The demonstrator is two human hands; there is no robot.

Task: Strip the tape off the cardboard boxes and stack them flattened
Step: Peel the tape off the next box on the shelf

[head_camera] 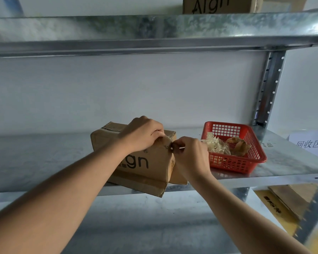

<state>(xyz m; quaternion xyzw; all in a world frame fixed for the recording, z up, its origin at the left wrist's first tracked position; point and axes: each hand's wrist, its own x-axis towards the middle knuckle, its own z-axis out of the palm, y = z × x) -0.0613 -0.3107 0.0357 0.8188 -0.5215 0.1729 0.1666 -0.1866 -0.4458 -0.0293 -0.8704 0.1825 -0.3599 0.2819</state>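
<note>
Left hand (pixel 143 133) presses the cardboard box (pixel 136 158) top; right hand (pixel 189 153) pinches what looks like tape (pixel 168 142) at its corner. Box: brown corrugated, long axis running left-right on galvanised shelf (pixel 44 158).

box (pixel 141 162) on shelf (pixel 44 162) | basket (pixel 235 162) right of box | tape wads (pixel 217 145) in basket

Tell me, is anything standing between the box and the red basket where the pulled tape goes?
Nothing visible does. The right hand pinches tape at the box corner, and the red basket sits just beside it on the same shelf, with only bare metal between.
</note>
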